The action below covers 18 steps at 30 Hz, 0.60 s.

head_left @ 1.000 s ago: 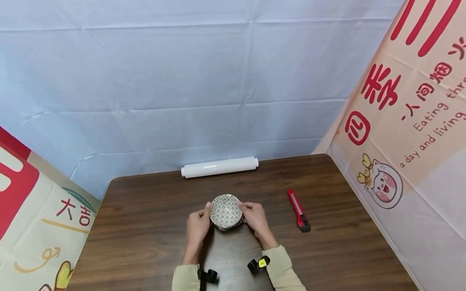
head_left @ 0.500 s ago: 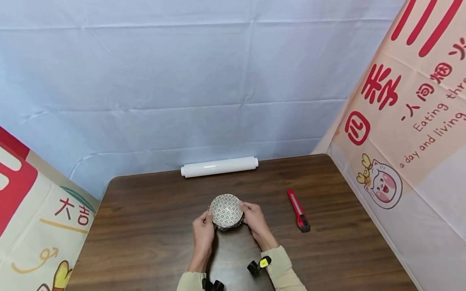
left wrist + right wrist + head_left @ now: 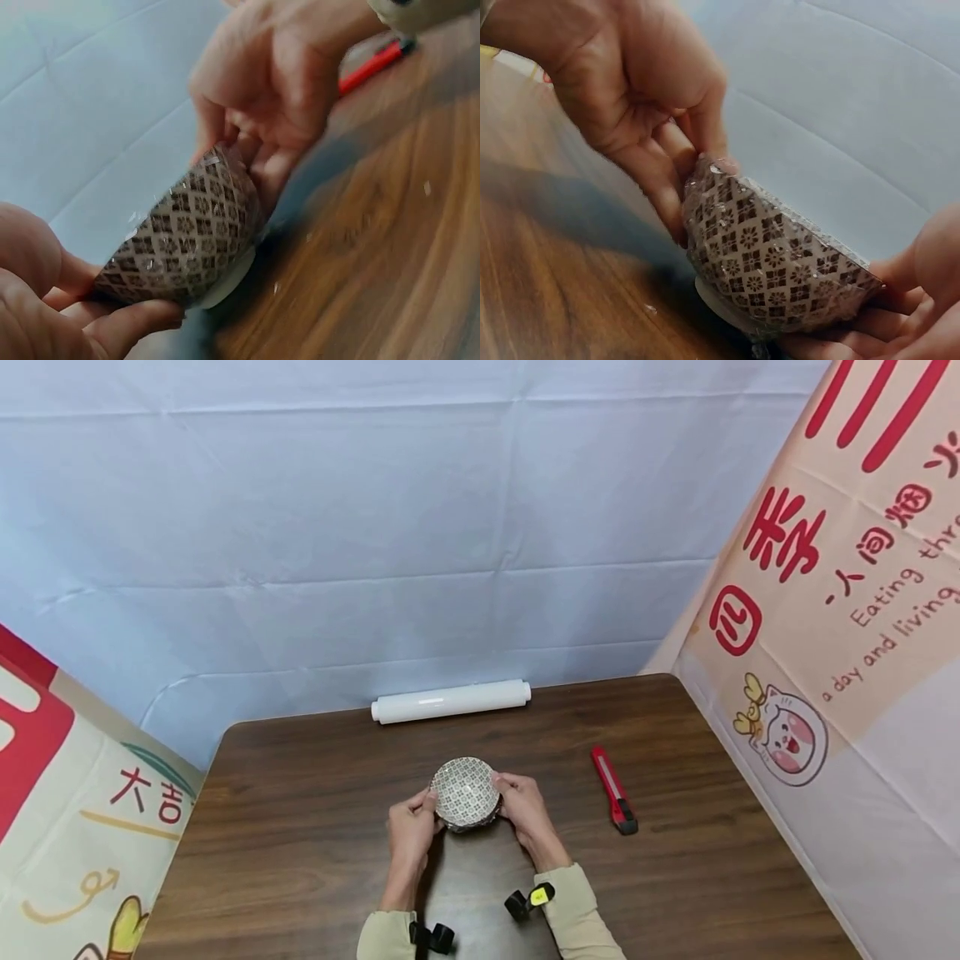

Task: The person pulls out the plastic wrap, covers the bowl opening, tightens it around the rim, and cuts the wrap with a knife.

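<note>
A small patterned bowl point(image 3: 466, 795), white and dark in a lattice of flowers, is held over the middle of the table by both hands. Clear, crinkled film point(image 3: 720, 169) clings to its outside. At the bowl's left side my left hand point(image 3: 408, 831) pinches the rim between thumb and fingers. My right hand point(image 3: 527, 814) grips the opposite side, its thumb at the rim and its fingers under the wall, as the right wrist view shows. The bowl's pale foot point(image 3: 231, 281) appears tilted and close over the wood in the left wrist view.
A white roll point(image 3: 452, 702) lies along the table's back edge. To the right of the hands rests a red box cutter point(image 3: 615, 791). Pale cloth point(image 3: 360, 527) hangs behind the brown table point(image 3: 300, 810), and printed cloths point(image 3: 847, 610) stand at the sides.
My left hand shifted right and toward me along the bowl, then came back a little left to the rim. My right hand and the bowl stayed nearly still.
</note>
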### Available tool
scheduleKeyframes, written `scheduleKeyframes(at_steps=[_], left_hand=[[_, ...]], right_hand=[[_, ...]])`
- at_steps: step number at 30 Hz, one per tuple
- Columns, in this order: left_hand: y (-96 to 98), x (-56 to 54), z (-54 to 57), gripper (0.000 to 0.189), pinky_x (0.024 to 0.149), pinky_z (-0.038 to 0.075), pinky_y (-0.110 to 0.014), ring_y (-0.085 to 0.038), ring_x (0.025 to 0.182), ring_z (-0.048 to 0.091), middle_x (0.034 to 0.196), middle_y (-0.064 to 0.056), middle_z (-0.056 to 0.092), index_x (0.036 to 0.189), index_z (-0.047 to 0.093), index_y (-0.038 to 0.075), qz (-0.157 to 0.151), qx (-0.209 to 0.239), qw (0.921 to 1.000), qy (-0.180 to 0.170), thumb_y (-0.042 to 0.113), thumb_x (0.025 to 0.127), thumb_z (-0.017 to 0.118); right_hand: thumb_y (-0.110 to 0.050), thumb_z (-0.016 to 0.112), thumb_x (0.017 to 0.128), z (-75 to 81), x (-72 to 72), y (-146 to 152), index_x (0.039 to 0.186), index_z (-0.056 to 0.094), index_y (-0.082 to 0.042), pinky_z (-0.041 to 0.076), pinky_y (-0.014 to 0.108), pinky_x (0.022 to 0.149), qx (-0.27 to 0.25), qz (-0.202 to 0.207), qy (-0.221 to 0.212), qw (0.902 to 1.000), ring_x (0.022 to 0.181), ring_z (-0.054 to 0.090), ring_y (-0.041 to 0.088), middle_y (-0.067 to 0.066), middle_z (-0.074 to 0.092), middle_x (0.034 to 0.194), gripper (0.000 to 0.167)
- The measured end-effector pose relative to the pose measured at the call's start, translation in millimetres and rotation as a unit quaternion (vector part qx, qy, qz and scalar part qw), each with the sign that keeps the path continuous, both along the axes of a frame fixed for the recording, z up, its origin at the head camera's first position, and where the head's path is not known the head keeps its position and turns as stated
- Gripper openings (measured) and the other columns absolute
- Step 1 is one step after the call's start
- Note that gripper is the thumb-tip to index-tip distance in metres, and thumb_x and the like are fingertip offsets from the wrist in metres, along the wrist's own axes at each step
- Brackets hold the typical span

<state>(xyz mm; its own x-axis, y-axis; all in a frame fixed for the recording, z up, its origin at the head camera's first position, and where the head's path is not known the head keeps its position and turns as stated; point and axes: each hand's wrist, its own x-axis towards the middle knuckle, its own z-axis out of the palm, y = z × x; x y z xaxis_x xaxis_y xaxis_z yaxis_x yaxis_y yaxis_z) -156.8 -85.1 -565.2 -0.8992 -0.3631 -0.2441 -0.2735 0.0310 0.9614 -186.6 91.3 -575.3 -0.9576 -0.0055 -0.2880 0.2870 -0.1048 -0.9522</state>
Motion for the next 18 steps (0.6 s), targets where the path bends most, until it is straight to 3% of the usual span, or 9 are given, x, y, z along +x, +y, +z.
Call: scheduleKeyframes(at_steps=[5, 11, 14, 18], left_hand=[[-5.9, -0.8, 5.2, 0.029, 0.064, 0.063, -0.026, -0.009, 0.069, 0.074, 0.109, -0.026, 0.077, 0.123, 0.076, -0.003, -0.003, -0.016, 0.9999, -0.002, 0.012, 0.101, 0.066], [-5.1, -0.2, 5.0, 0.023, 0.058, 0.059, -0.021, -0.010, 0.063, 0.074, 0.104, -0.021, 0.080, 0.114, 0.081, 0.002, 0.004, -0.056, 0.9984, 0.003, 0.016, 0.098, 0.072], [-4.7, 2.2, 2.8, 0.022, 0.059, 0.061, -0.021, -0.011, 0.065, 0.076, 0.101, -0.020, 0.081, 0.108, 0.083, 0.002, 0.015, -0.056, 0.9983, 0.012, 0.019, 0.097, 0.076], [-4.6, 7.0, 1.7, 0.024, 0.060, 0.060, -0.020, -0.015, 0.069, 0.079, 0.091, -0.015, 0.082, 0.100, 0.085, 0.005, 0.016, -0.100, 0.9947, 0.012, 0.027, 0.096, 0.078]], right_hand=[[-0.013, 0.052, 0.110, 2.1, -0.4, -2, 0.132, 0.064, 0.014, 0.059, 0.024, 0.074, 0.002, 0.011, 0.005, 0.9999, 0.088, 0.070, 0.010, 0.023, 0.075, 0.116, 0.037], [-0.012, 0.053, 0.109, 7.2, 1.1, 1, 0.118, 0.071, 0.013, 0.051, 0.021, 0.062, 0.047, 0.014, 0.013, 0.9987, 0.069, 0.060, 0.007, 0.005, 0.067, 0.083, 0.032], [-0.012, 0.056, 0.108, 10.0, 1.2, 4, 0.117, 0.072, 0.013, 0.053, 0.020, 0.060, 0.050, 0.017, 0.005, 0.9986, 0.068, 0.062, 0.007, 0.006, 0.069, 0.084, 0.030], [-0.017, 0.066, 0.104, 12.0, 2.5, 7, 0.115, 0.076, 0.010, 0.061, 0.025, 0.062, 0.073, 0.006, -0.004, 0.9973, 0.069, 0.070, 0.010, 0.013, 0.078, 0.091, 0.031]])
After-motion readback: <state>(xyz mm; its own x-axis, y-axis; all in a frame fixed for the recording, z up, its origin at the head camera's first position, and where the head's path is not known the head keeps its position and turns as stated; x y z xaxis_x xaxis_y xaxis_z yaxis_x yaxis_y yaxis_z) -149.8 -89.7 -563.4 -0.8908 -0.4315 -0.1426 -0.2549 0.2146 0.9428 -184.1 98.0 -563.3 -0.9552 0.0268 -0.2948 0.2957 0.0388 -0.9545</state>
